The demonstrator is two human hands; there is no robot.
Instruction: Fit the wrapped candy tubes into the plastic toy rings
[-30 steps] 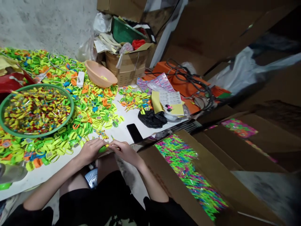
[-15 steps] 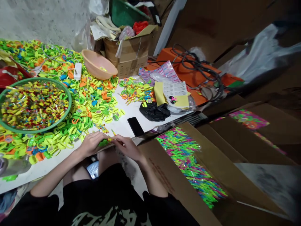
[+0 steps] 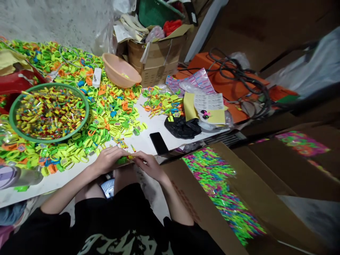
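My left hand is closed at the table's front edge, fingers curled round a green plastic piece, which looks like one of the toy watches. Facing it, my right hand pinches a small yellow tube against the green piece. Fingers hide most of both, so I cannot tell how they join. Just beyond the hands, several small yellow-and-red tubes lie on the white tabletop. Loose toy watches in yellow, green, orange and blue spread behind and to the left.
A green basket full of small tubes stands at left, near a lidded jar. A phone and black plastic bag lie rightward. Behind are a pink bowl and carton. An open box of colourful sticks stands at right.
The view has swung slightly left, so the table and its things sit further right in the picture. Both hands keep nearly the same pose, holding the same pieces.
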